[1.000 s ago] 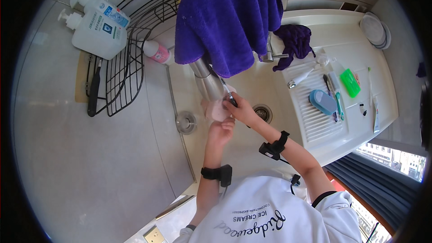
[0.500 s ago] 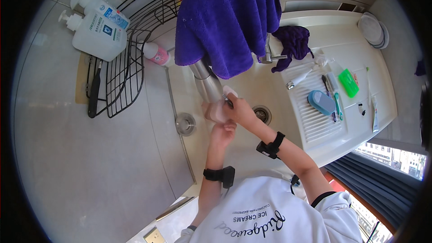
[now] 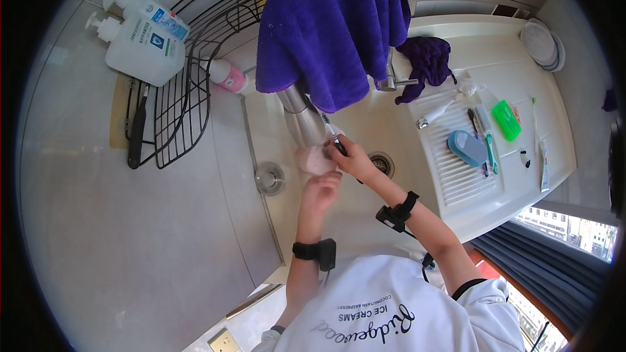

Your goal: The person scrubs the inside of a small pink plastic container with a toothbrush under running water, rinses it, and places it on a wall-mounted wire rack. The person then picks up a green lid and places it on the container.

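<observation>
Left hand (image 3: 320, 192): just below the centre of the frame, fingers loosely curled at the lower edge of the pink piece; how firmly this grip has closed cannot be told.
Right hand (image 3: 355, 159): a little above and to the right, fingers and thumb pinched together round a thin shaft.
Pale pink item (image 3: 317, 161): at mid-frame between the hands, partly covered by fingers; its kind is unclear.
Slim tool (image 3: 338, 145): dark at the handle, slanting up and left out of the right grip; its far end is too small to make out.
Good handling: the left probably does best as a steady support, while the right works in short, light movements and the pink piece is turned little by little, kept low over the sink (image 3: 352, 221).
Silver spout (image 3: 305, 127): directly above the pink piece, so lifting either hand much would risk a knock.
Purple towel (image 3: 332, 32): hangs at upper centre; the tool is best angled clear of its hem.
Change at the fingertips: half a second ago a pale, rounded shape showed above the right fingers; now the thin shaft shows there instead.
</observation>
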The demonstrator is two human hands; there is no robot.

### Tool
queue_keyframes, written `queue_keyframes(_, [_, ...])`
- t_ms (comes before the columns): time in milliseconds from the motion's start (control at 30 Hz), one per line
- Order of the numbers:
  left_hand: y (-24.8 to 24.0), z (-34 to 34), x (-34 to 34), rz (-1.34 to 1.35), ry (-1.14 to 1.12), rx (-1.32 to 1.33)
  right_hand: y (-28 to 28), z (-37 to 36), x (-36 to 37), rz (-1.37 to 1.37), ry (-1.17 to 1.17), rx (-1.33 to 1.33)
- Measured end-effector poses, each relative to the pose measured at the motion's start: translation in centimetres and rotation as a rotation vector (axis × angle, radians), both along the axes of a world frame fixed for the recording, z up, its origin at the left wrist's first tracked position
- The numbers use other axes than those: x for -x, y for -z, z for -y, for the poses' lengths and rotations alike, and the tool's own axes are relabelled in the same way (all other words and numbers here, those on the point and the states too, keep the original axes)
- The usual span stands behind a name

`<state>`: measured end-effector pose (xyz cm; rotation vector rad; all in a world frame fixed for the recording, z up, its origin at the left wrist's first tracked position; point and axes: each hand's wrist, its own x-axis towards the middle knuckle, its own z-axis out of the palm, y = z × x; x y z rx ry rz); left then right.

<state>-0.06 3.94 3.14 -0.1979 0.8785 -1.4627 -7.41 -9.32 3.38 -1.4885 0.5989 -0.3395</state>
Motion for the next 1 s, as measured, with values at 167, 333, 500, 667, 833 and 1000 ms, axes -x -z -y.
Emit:
queue_keyframes(167, [-0.3, 0.3, 0.1, 0.060, 0.028, -0.011, 0.4, -0.2, -0.5, 0.023, 0.060, -0.145])
queue_keyframes(333, [0.0, 0.0, 0.1, 0.060, 0.035, -0.017, 0.5, 0.1, -0.4, -0.036, 0.020, -0.200])
queue_keyframes(500, [0.3, 0.4, 0.1, 0.131, 0.038, -0.055, 0.0, -0.7, -0.5, -0.010, 0.146, 0.080])
queue_keyframes(667, [0.2, 0.5, 0.1, 0.175, 0.062, -0.086, -1.0, -0.9, -0.4, -0.057, 0.169, 0.223])
queue_keyframes(833, [1.0, 0.0, 0.1, 0.171, 0.063, -0.033, -1.3, -0.6, -0.2, -0.019, 0.085, 0.278])
queue_keyframes(1000, [1.4, 0.0, 0.4, 0.195, 0.041, -0.039, -1.8, 0.0, 0.1, -0.062, 0.012, 0.261])
